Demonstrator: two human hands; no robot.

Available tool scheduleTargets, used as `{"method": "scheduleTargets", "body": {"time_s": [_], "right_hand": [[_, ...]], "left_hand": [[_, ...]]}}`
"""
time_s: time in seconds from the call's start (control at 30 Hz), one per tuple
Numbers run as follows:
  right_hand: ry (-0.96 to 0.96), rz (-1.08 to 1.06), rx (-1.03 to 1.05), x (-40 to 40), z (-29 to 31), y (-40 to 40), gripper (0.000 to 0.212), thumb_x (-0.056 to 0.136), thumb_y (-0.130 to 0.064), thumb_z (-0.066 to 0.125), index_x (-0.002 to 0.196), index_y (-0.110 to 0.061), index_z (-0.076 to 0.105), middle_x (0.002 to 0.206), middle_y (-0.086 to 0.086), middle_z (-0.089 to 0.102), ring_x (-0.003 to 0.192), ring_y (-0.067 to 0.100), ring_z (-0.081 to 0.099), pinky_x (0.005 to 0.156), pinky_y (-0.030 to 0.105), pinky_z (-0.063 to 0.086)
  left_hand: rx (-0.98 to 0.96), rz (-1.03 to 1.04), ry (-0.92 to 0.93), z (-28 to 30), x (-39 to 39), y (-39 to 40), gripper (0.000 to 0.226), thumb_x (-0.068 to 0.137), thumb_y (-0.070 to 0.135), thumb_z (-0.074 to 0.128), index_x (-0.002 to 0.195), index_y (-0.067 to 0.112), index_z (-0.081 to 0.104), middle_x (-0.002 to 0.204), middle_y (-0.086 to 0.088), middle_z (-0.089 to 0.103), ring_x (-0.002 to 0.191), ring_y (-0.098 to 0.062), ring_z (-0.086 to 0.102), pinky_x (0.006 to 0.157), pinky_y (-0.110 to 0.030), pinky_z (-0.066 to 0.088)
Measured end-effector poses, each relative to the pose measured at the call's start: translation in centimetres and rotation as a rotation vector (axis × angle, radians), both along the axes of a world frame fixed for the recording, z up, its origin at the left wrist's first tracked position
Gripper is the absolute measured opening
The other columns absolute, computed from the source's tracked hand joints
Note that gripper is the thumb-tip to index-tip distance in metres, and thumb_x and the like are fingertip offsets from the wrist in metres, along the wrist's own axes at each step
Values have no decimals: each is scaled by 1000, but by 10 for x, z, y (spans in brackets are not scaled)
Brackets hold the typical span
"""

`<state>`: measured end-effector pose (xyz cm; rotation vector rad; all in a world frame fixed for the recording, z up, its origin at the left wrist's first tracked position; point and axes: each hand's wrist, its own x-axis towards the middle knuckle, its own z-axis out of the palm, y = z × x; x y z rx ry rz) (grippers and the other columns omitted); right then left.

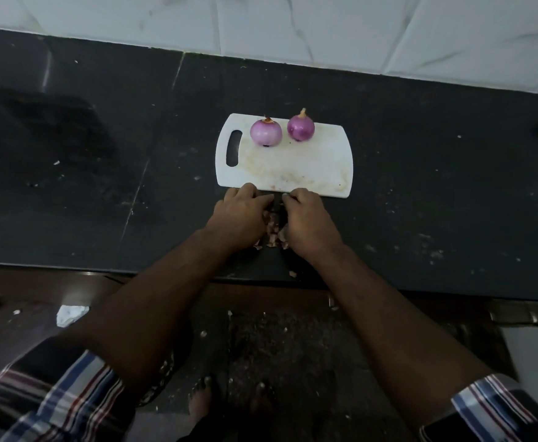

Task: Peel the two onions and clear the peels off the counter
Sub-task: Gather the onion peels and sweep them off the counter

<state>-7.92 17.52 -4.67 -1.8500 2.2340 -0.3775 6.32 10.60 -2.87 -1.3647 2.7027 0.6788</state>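
Note:
Two peeled purple onions stand upright at the back of a white cutting board (293,167): a paler onion (265,133) on the left and a darker onion (300,128) on the right. In front of the board, on the black counter, lies a small heap of onion peels (272,229). My left hand (239,215) and my right hand (305,221) lie side by side with the heap between them, fingers curved against the peels from either side. Most of the heap is hidden under the hands.
A few loose peel bits (292,273) lie near the counter's front edge (165,272), and more are scattered on the floor (280,346) by my feet. White scraps (71,314) lie at lower left. A tiled wall (293,27) backs the counter.

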Motion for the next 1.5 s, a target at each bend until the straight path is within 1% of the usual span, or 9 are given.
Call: {"method": "scheduleTargets", "body": {"time_s": [0.23, 0.43, 0.67, 0.77, 0.87, 1.03, 1.17, 1.33, 1.5], "right_hand": [[-59, 104, 119, 19, 20, 37, 28, 97, -9, 49, 121, -4, 62, 124, 14, 52, 114, 31, 48, 91, 39, 44], [-9, -109, 401, -15, 46, 69, 71, 79, -36, 82, 138, -12, 51, 131, 9, 44, 124, 28, 43, 100, 37, 41], [-159, -56, 36, 21, 24, 28, 15, 94, -9, 56, 87, -13, 69, 90, 3, 56, 87, 24, 59, 68, 30, 39], [-122, -114, -111, -15, 26, 0, 31, 96, -11, 53, 122, -13, 69, 122, 8, 65, 114, 23, 59, 97, 33, 47], [-74, -155, 48, -40, 16, -22, 50, 102, -30, 49, 147, -7, 44, 157, 11, 37, 147, 26, 30, 119, 38, 26], [-105, 294, 15, 2, 2, -20, 47, 101, -23, 47, 145, -6, 47, 153, 13, 45, 145, 24, 36, 121, 34, 23], [-163, 113, -108, -10, 3, -29, 45, 100, -26, 52, 140, -8, 55, 151, 8, 49, 144, 20, 38, 121, 35, 27], [-149, 376, 43, 13, 7, 0, 45, 101, -29, 47, 144, -14, 51, 153, 5, 46, 143, 19, 37, 118, 32, 26], [-73, -220, -93, -19, -2, 25, 47, 103, -35, 47, 139, -7, 54, 145, 11, 54, 138, 25, 44, 117, 37, 32]], "left_hand": [[119, -187, 31, 9, 28, 10, 47, 95, 12, 56, 141, 23, 59, 108, -3, 46, 111, -30, 54, 94, -36, 46], [171, -123, -109, 16, 57, 7, 74, 90, 30, 76, 154, 21, 40, 132, -6, 45, 114, -18, 50, 94, -29, 43], [141, -15, 135, 12, 13, 17, 36, 90, 8, 65, 126, 13, 66, 118, -8, 60, 112, -25, 60, 87, -27, 44], [113, -10, 112, 13, 13, 4, 55, 92, 12, 64, 145, 18, 53, 134, -8, 51, 127, -26, 50, 100, -31, 43], [7, 45, 45, 13, 16, 0, 58, 94, 18, 55, 150, 25, 46, 149, -3, 43, 138, -30, 36, 109, -51, 36], [-55, 136, 133, -2, 27, 5, 60, 96, 11, 45, 155, 23, 39, 157, 0, 42, 143, -28, 34, 110, -50, 29], [-119, 140, 145, -7, 32, -5, 57, 98, 11, 43, 155, 20, 40, 157, -1, 43, 144, -26, 36, 112, -50, 28], [-144, 91, 155, -10, 30, -7, 53, 97, 13, 45, 150, 16, 48, 153, -3, 50, 141, -27, 43, 111, -49, 31], [-156, 2, 171, -14, 25, -4, 50, 97, 8, 47, 147, 4, 50, 149, -17, 53, 138, -35, 49, 116, -49, 38]]}}
